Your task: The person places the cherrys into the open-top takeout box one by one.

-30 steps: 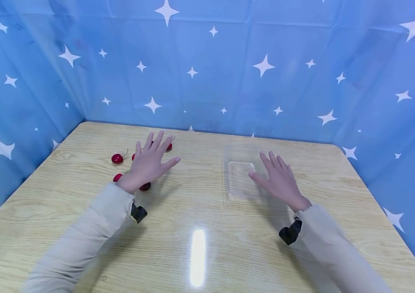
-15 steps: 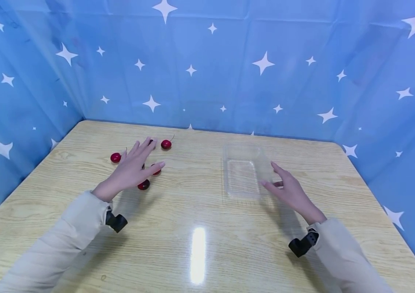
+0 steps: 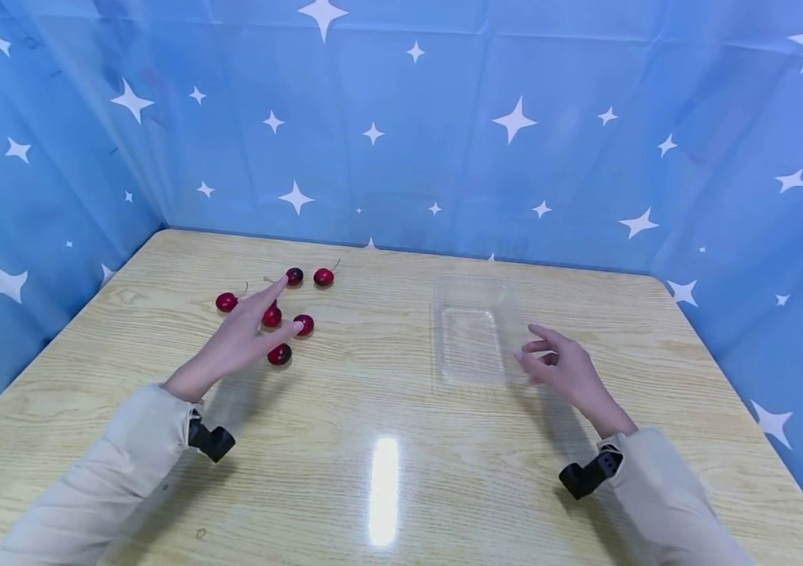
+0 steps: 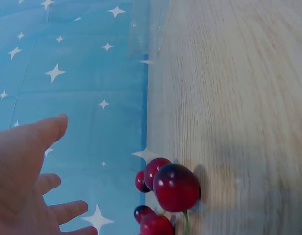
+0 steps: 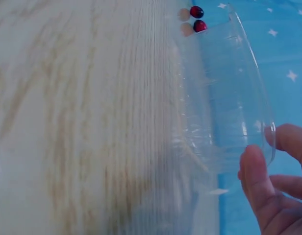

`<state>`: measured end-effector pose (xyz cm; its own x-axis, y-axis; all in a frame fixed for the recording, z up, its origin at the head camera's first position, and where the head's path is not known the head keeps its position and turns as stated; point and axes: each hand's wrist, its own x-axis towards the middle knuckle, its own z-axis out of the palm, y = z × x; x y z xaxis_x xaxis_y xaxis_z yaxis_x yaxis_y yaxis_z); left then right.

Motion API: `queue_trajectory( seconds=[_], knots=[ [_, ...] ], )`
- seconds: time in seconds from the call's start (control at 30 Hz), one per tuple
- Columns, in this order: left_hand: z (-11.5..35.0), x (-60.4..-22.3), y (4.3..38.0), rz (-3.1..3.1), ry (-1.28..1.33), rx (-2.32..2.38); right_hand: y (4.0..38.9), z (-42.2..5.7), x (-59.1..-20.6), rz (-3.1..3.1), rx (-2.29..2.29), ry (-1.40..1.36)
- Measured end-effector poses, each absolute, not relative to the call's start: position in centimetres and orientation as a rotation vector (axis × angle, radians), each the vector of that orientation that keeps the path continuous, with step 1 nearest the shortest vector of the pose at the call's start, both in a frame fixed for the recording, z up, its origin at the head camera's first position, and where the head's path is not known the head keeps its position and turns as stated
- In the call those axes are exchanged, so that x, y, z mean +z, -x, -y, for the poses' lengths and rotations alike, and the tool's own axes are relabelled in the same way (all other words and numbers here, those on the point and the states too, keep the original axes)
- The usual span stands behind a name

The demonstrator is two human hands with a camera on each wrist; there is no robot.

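Observation:
Several dark-red cherries (image 3: 279, 354), some with stems, lie loose on the left of the table. Over them my left hand (image 3: 238, 338) reaches with spread fingers, holding nothing; its thumb tip overlaps one cherry (image 3: 305, 324) in the head view. In the left wrist view the biggest-looking cherry (image 4: 176, 188) has a green stem, and the left hand (image 4: 23, 176) is apart from it. A clear plastic container (image 3: 472, 342) stands right of centre. My right hand (image 3: 567, 369) holds its right rim, thumb and bent index finger at the edge (image 5: 272, 142).
The light wooden table (image 3: 387, 401) runs back to a blue curtain (image 3: 401, 157) with white stars. Two more cherries (image 3: 323, 277) lie toward the back edge. A wrist camera (image 3: 211, 442) sits on the left sleeve, another (image 3: 588, 472) on the right.
My left hand has drawn back toward the lower left, uncovering more cherries. The right hand has moved slightly right and down, its spread fingers bending in at the container's rim.

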<state>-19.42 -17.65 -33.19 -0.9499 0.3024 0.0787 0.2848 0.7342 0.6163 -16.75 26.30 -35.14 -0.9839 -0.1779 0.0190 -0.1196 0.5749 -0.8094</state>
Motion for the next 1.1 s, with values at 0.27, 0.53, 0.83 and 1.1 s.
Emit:
queue_trajectory(
  seconds=[0.27, 0.53, 0.83, 1.1],
  knots=[
    [19.4, -33.4, 18.9, -2.856, -0.404, 1.180, 16.8, -26.4, -35.6, -2.698, -1.457, 0.247],
    [20.1, -33.7, 18.6, -2.825, -0.390, 1.273, 16.8, -26.3, -36.0, -2.689, -1.494, 0.221],
    [20.4, -34.3, 18.6, -2.821, -0.344, 1.280, 16.6, -26.0, -35.9, -2.675, -1.575, 0.170],
    [20.5, -34.3, 18.3, -2.804, -0.346, 1.268, 16.5, -26.0, -36.0, -2.684, -1.566, 0.141]
  ],
)
